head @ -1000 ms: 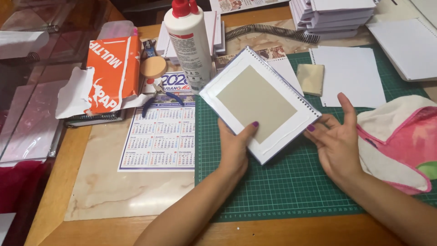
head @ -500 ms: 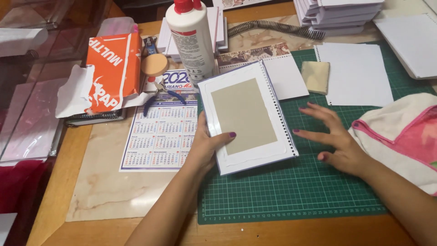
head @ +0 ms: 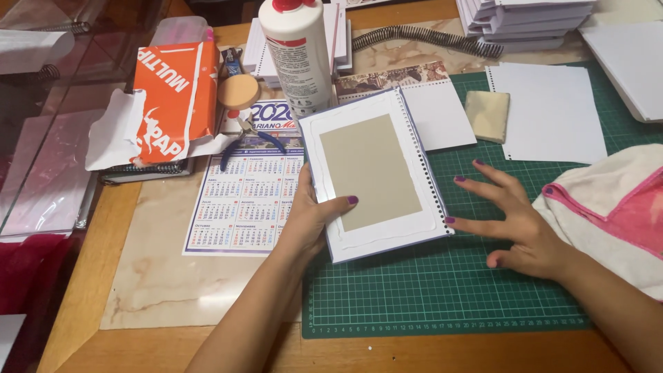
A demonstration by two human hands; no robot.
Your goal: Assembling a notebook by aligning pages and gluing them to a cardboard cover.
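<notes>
The left hand (head: 309,221) clamps the punched notebook cover (head: 373,173) by its near left edge, thumb on top; the right hand (head: 514,224) hovers spread just beside its perforated edge. It looks light and stiff, with what seems wet glue along the border, so the bare edges are probably safest to grip.

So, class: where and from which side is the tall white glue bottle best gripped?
Probably round the straight middle of the glue bottle, coming from its right, calendar-facing side. It stands upright; pliers and an orange paper pack crowd its left, and the held cover lies below.
</notes>
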